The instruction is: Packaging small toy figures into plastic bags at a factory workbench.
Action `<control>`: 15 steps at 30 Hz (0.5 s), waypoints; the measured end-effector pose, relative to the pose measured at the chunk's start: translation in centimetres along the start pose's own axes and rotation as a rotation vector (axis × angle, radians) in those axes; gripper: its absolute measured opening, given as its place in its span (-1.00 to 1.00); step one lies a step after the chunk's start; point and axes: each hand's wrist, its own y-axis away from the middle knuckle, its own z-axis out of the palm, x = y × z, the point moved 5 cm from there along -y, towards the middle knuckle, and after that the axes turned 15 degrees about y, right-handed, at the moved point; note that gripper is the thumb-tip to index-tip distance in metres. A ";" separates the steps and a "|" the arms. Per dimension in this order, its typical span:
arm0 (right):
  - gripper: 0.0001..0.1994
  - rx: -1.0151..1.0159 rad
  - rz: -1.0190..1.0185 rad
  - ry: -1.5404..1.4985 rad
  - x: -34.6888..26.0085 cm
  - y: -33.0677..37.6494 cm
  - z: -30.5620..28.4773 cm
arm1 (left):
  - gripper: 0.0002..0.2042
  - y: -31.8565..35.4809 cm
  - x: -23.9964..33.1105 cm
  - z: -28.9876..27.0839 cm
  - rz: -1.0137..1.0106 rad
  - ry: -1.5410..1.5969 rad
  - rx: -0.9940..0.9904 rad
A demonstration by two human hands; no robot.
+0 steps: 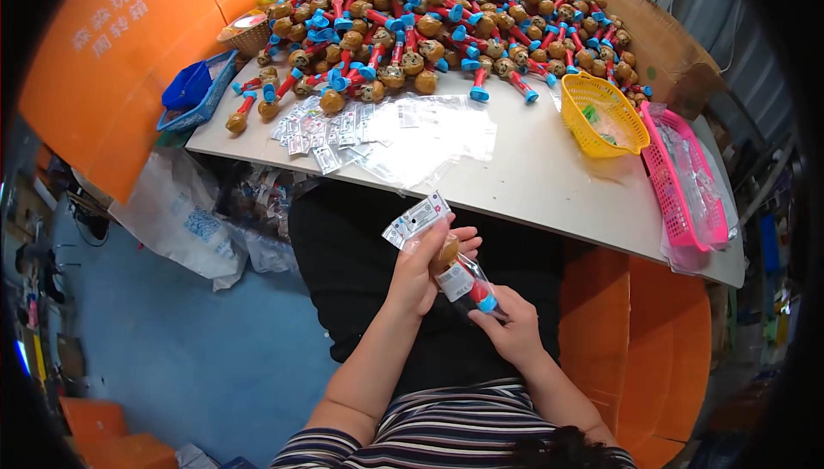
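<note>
Your left hand [418,278] half-curls, holding a bagged toy [477,292] plus slips [416,220]; right hand [517,332] pinches it. Pink basket's [659,170] got clear plastic [699,186].

The pale tabletop [532,186] is holding a big heap of toys [412,23] with round brown heads, red sticks and blue ends. A few toys are lying loose at the front of the heap. Small printed cards [345,130] are lying in a messy bunch near the front edge. Shiny clear bags [438,139] are spreading out beside them. On the right, a yellow basket [601,146] is standing just beside a long pink basket [667,184].
</note>
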 end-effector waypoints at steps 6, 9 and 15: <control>-0.67 -0.091 0.250 -0.711 1.5 0.8 1.2 | -0.59 -0.6 1.1 -1.2 0.053 0.024 -0.007; -0.67 -0.010 0.153 -0.592 0.8 0.2 0.6 | -0.58 0.0 0.8 -1.3 0.055 0.026 0.095; -0.64 -0.032 0.203 -0.659 2.0 0.6 1.0 | -0.58 0.4 0.8 -0.8 0.079 -0.114 0.005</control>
